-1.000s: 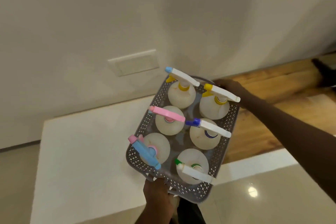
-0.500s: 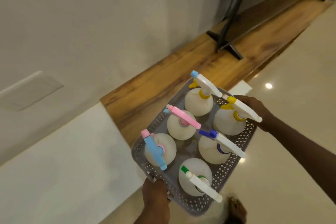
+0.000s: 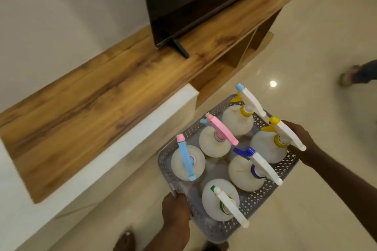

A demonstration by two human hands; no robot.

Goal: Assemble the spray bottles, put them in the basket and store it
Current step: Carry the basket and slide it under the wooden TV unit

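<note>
Carrying is the step in hand: the grey perforated basket [image 3: 265, 195] is held in the air above the pale tiled floor [image 3: 306, 47], beside a low wooden cabinet [image 3: 102, 91] with a white ledge [image 3: 130, 136] along its near edge. Six spray bottles stand upright inside it in two rows, all with trigger heads fitted: a blue-headed one [image 3: 186, 162], a pink-headed one [image 3: 216, 140], one with a blue nozzle tip and yellow collar [image 3: 237, 120], a yellow-tipped one [image 3: 267, 144], a dark-blue one [image 3: 244, 171] and a green one [image 3: 220, 199]. So assembly and loading look finished, and only storing remains.

To do this well, I would keep the basket level, since the tall bottles are top-heavy and stand loosely, and the long trigger heads reach over the rim where they could catch on an edge. The open compartment [image 3: 240, 55] under the cabinet top looks like a likely place for it, though that is a guess; lowering the basket slowly with both hands would keep the bottles from toppling.

The left hand [image 3: 175, 212] holds the near corner of the basket, fingers curled over the rim. The right hand [image 3: 302, 138] grips the far side wall, partly hidden behind the yellow-tipped trigger, so its fingers cannot be made out fully. Both grips are closed on the basket, nothing else in them. A bare foot [image 3: 125, 240] shows below.
</note>
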